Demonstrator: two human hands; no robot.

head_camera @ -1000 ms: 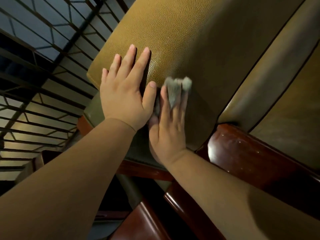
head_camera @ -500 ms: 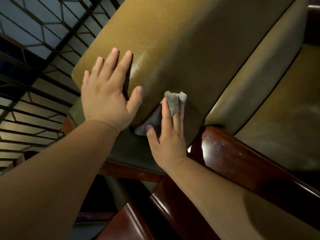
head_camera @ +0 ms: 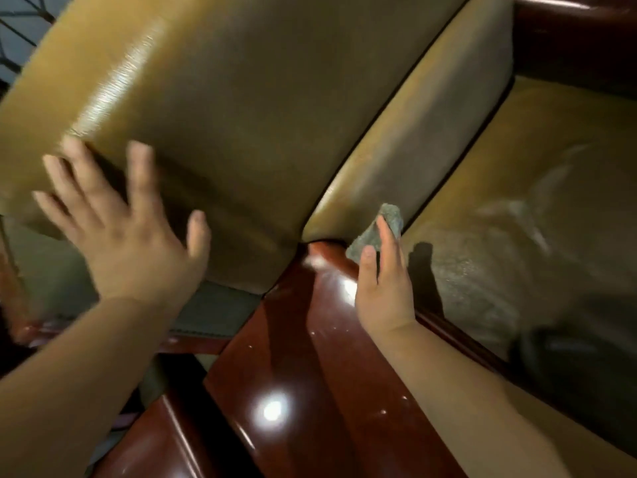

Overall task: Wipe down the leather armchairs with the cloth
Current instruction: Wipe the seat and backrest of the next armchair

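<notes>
Pinched between thumb and fingers, a small grey cloth (head_camera: 377,232) sits bunched in the right hand (head_camera: 384,288), its wad poking out past the fingertips toward twelve o'clock. That wad touches the lower end of the armchair's tan leather side bolster (head_camera: 424,132), close to the seam where the bolster meets the seat cushion (head_camera: 551,188) lying off at three o'clock. The right wrist passes over the glossy red-brown wooden armrest (head_camera: 303,374), which runs from the middle of the view down toward six o'clock and carries bright glints of light. At nine o'clock the left hand (head_camera: 127,236) is spread, fingers straight and splayed, holding nothing; it is blurred, so whether the palm presses the leather or hovers just off it cannot be told. It lies over the lower left corner of the big tan leather back cushion (head_camera: 241,98), which fills the view from ten to twelve o'clock. A dark metal grille (head_camera: 20,39) shows at the far ten o'clock corner, behind the cushion.
</notes>
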